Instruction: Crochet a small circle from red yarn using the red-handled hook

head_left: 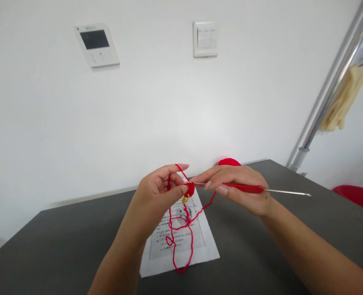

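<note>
1. The left hand (158, 188) pinches a small red crocheted piece (190, 189) between thumb and fingertips, with yarn looped over the forefinger; the right hand (239, 186) is closed round the red handle of a crochet hook (245, 188), whose metal tip meets the piece.
2. The piece is only a little round, with a yellow marker (185, 199) hanging beneath it; the work looks early, with most of it left.
3. Loose red yarn (181, 229) trails onto a printed sheet (196, 246) on the dark worktop (61, 241); a yarn ball (229, 162) sits behind the right hand.

Open tabletop (61, 241) left, right; paper (199, 250), loose yarn (186, 222) centre; pole (328, 98) far right.
</note>
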`<move>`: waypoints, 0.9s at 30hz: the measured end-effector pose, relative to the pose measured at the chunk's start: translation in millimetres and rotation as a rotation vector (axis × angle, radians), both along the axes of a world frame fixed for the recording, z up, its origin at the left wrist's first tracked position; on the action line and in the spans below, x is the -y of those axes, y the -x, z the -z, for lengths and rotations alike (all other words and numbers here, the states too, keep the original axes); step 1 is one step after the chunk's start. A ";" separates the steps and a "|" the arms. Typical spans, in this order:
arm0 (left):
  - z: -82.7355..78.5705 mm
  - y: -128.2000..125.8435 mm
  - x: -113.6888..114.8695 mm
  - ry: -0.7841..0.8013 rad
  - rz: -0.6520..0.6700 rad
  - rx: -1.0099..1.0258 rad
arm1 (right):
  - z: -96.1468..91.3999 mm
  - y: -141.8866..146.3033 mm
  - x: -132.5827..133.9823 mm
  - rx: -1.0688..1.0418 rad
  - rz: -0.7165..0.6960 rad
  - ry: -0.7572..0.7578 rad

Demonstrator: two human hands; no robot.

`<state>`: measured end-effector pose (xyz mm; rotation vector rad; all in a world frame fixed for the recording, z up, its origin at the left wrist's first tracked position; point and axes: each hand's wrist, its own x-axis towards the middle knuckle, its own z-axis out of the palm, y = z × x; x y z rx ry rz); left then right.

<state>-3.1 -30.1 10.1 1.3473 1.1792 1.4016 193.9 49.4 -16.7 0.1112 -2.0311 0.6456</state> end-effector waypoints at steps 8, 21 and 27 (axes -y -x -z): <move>4.1 -1.7 1.2 -0.001 -0.005 -0.088 | -0.1 -5.1 -7.8 0.028 -0.104 0.051; 6.7 -4.3 2.6 -0.016 -0.070 -0.174 | -9.6 -11.0 -5.8 0.143 0.009 -0.145; 4.6 -8.7 6.2 -0.048 -0.162 -0.249 | -8.3 -11.5 -2.7 0.166 0.088 -0.221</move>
